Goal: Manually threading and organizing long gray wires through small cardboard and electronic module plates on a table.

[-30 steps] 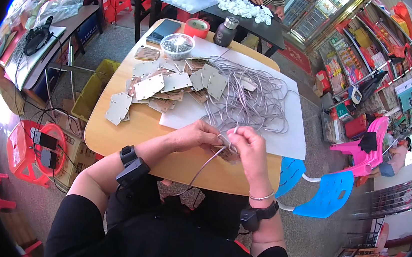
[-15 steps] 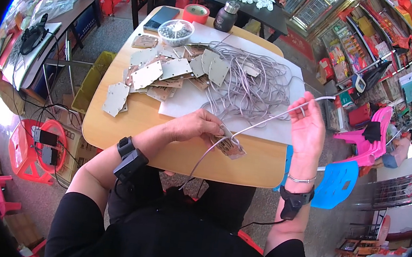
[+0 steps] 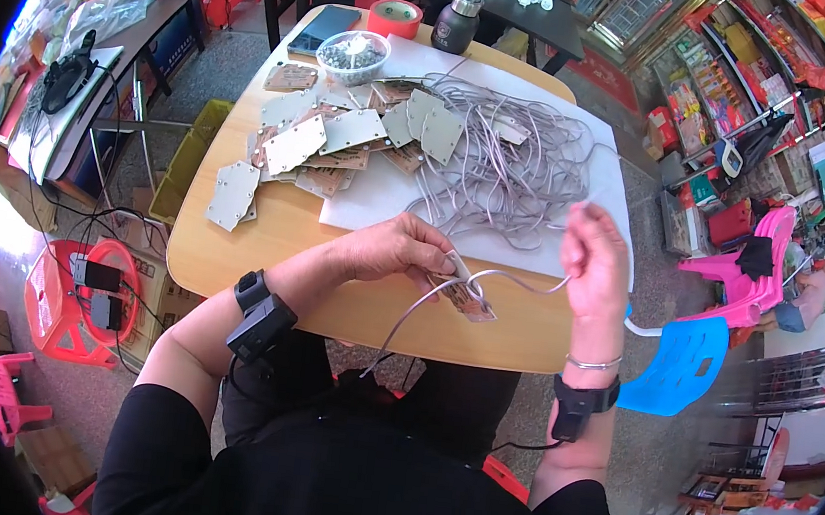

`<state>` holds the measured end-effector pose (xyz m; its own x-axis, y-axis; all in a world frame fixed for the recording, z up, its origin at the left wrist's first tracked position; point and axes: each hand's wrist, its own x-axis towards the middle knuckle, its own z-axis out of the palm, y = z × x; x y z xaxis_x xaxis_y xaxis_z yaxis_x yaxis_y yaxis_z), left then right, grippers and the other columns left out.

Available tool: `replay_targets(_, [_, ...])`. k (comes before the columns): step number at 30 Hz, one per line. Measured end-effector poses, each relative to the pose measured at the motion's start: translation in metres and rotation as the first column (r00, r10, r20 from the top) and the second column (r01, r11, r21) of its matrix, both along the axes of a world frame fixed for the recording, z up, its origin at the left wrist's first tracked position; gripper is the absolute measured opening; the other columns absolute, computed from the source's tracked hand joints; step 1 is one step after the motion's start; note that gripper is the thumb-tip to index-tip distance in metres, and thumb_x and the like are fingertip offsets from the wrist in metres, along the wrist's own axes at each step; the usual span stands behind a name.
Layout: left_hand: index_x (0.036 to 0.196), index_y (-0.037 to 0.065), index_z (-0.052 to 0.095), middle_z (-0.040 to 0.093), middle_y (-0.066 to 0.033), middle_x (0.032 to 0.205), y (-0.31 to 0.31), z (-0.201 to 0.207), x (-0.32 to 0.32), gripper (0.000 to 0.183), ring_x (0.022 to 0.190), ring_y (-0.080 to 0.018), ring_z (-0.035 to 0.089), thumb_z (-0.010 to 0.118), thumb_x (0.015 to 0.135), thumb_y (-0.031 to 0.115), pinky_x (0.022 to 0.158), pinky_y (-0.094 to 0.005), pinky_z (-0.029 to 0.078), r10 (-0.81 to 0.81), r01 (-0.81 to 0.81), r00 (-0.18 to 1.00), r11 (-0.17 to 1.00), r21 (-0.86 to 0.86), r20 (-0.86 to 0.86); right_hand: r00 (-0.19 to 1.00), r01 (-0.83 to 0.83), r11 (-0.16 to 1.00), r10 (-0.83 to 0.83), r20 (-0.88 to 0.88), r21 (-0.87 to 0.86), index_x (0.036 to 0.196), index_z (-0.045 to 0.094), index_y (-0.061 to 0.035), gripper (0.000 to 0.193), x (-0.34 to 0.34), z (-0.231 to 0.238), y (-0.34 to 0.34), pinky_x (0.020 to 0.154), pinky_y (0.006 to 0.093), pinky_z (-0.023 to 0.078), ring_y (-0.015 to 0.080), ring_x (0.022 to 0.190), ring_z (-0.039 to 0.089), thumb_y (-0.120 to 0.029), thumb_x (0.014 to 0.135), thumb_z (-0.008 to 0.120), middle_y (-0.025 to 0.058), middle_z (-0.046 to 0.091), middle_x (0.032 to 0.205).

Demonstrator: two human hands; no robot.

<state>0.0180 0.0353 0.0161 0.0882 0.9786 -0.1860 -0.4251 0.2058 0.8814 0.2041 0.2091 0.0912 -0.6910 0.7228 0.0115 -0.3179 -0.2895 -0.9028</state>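
My left hand (image 3: pixel 395 249) pinches a small flat plate (image 3: pixel 474 304) over the near edge of the table, its printed brownish face partly showing. A grey cord (image 3: pixel 411 310) crosses this plate, looping at its edge. One side of it hangs toward my lap, and the other runs to my right hand (image 3: pixel 595 262), whose fingers are curled closed around it. Farther in lies a loose heap of similar grey cords (image 3: pixel 507 172) on a white board (image 3: pixel 367 215). Left of that, a pile of silvery plates with small studs (image 3: pixel 296 145) spreads over the board and table.
A clear tub of small metal parts (image 3: pixel 351 62), a red tape roll (image 3: pixel 394 20), a dark bottle (image 3: pixel 456 23) and a phone (image 3: pixel 325 31) stand along the table's far side. A blue chair (image 3: pixel 674 371) is at the right, a red stool (image 3: pixel 65 307) at the left.
My right hand has come lower and its fingers have curled in. The cord between the hands, straight and taut before, now sags in a curve. My left hand stays on the plate.
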Motion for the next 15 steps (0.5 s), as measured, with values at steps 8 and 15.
replay_targets(8, [0.100, -0.010, 0.059, 0.065, -0.0175, 0.093, 0.000, 0.006, 0.002, 0.024, 0.082, -0.0240, 0.066, 0.053, 0.087, 0.009, 0.073, -0.0333, 0.056, 0.023, -0.023, 1.000, 1.000, -0.021, 0.000, 0.863, -0.292, 0.948, 0.204, 0.463, 0.125, 0.095, 0.067, -0.0011, 0.015, -0.007, -0.026, -0.044, 0.051, 0.0144, 0.035, -0.0007, 0.059, 0.045, -0.008, 0.083, 0.063, -0.0037, 0.060, 0.077])
replay_targets(15, [0.094, -0.008, 0.060, 0.064, -0.0136, 0.088, 0.001, 0.005, 0.003, 0.020, 0.077, -0.0217, 0.065, 0.055, 0.085, 0.009, 0.071, -0.0325, 0.056, 0.073, -0.072, 0.996, 0.997, -0.009, 0.057, 0.838, -0.384, 0.908, 0.267, 0.476, 0.166, 0.098, 0.066, 0.0022, 0.017, -0.010, -0.029, -0.052, 0.077, 0.0226, 0.045, 0.0073, 0.082, 0.057, -0.006, 0.085, 0.060, 0.0012, 0.065, 0.086])
